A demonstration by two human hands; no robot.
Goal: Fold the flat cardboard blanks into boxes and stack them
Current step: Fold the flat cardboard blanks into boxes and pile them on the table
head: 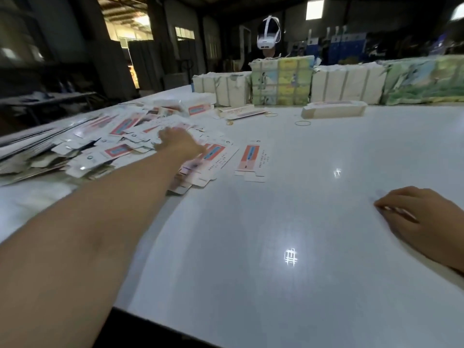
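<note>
over the loose heap of flat blanks (140,144) at the table's (288,222) left side, the left hand (179,143) reaches palm-down; blur hides its fingers, so i cannot tell their state, while the right hand (421,219) rests with fingers loosely together. likely risk: overlapping blanks drag out together. one separate blank (252,159) lies just right of the heap, long axis pointing away from the person.

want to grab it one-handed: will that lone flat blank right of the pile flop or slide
The blank lies thin and flat, so probably light and bendy at its creases. The table is glossy, so it may slide rather than lift; hard to pinch.
</note>
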